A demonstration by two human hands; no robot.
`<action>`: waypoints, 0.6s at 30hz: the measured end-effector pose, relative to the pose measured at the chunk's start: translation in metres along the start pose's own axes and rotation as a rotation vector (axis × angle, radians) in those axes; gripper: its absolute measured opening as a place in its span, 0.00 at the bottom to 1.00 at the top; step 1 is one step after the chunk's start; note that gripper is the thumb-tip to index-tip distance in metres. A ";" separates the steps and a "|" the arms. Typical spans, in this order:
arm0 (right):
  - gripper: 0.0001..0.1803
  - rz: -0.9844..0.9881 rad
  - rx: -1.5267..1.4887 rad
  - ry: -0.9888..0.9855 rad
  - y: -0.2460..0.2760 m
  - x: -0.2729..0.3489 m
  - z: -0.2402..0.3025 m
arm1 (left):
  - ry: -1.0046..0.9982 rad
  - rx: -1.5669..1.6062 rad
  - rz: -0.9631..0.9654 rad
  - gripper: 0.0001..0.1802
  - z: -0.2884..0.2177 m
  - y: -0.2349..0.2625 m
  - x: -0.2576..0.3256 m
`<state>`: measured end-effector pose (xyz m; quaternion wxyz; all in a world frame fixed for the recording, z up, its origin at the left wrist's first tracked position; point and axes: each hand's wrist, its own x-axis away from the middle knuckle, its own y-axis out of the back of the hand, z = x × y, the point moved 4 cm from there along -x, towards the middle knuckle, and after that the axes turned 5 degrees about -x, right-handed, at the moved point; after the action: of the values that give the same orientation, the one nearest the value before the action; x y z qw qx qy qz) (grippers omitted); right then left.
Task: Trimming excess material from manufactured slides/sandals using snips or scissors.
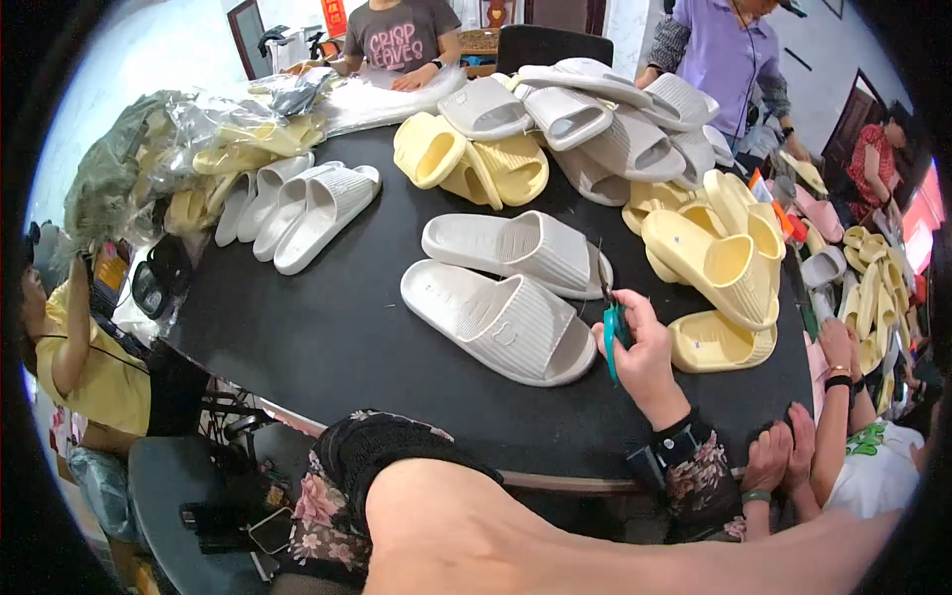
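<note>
My right hand (pixel 645 362) is closed around a pair of small scissors with teal handles (pixel 613 337). Their dark blades point away from me and reach the open toe edge of a grey slide slipper (pixel 540 250). Just nearer lies a matching grey slipper (pixel 491 322), flat on the black table, its strap ribbed. Across the lower edge runs my bare left forearm (pixel 476 531), very close, coming out of a floral sleeve with a black cuff. The left hand itself is outside the picture.
Grey slippers (pixel 327 213) stand in a row at the left on the black table (pixel 297 342). Grey and yellow slippers (pixel 709 263) pile up behind and right. Bagged slippers (pixel 238 134) fill the far left. A co-worker's hands (pixel 778 456) rest by the right edge; other people surround the table.
</note>
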<state>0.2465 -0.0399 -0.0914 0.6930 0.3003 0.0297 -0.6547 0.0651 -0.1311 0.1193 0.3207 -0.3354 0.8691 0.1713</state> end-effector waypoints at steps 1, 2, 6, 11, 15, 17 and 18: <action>0.22 0.006 0.003 0.006 -0.001 -0.002 -0.002 | 0.006 0.001 0.016 0.09 0.004 0.000 -0.003; 0.22 -0.003 0.028 0.009 0.002 -0.001 0.000 | 0.013 0.008 0.030 0.08 0.005 -0.003 -0.006; 0.22 -0.005 0.020 -0.008 0.004 0.000 -0.002 | 0.050 0.035 0.079 0.08 0.009 -0.010 -0.010; 0.22 -0.002 0.010 0.030 -0.005 -0.002 0.000 | 0.128 0.021 0.133 0.08 0.004 -0.016 -0.013; 0.21 0.003 0.016 0.011 0.002 -0.005 0.002 | 0.184 0.100 0.220 0.08 0.013 -0.021 -0.014; 0.22 -0.022 0.092 0.032 0.008 -0.004 -0.005 | 0.190 0.154 0.285 0.08 0.017 -0.027 -0.017; 0.23 -0.011 0.012 0.002 0.006 -0.004 -0.009 | 0.194 0.175 0.315 0.08 0.017 -0.031 -0.018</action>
<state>0.2544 -0.0328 -0.0947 0.6875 0.3050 0.0281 -0.6584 0.1048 -0.1362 0.1164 0.2327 -0.1812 0.9492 0.1097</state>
